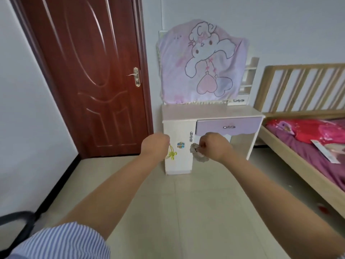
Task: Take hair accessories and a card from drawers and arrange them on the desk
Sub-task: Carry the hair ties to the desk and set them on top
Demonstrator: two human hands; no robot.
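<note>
Bedroom with pale tiled floor (196, 212), dark red door (97, 75) at left, slatted wooden bed (298, 131) at right, and between them a small pink-and-white desk (209, 111) against the wall, its mirror draped in a cartoon-print cloth (203, 62). Desktop bare as far as visible; lilac drawer (228, 126) closed, cabinet door (179, 144) beneath closed too. Progress judged as midway: two hair accessories already out and in hand, none yet laid on the desk, no card identifiable anywhere. Both arms stretched forward at roughly equal height, wrists level, knuckles up, in front of the cabinet and below desk height. Left hand (155, 144) curled into a loose fist, fingers pinched on a yellow hair tie (172, 155) dangling below the fist. Right hand (214, 144) likewise curled, fingertips clamped on a grey scrunchie (196, 151) hanging beside the cabinet handle (191, 136). Remaining, by judgement: raising both items onto the desktop, fetching the card, arranging all.
</note>
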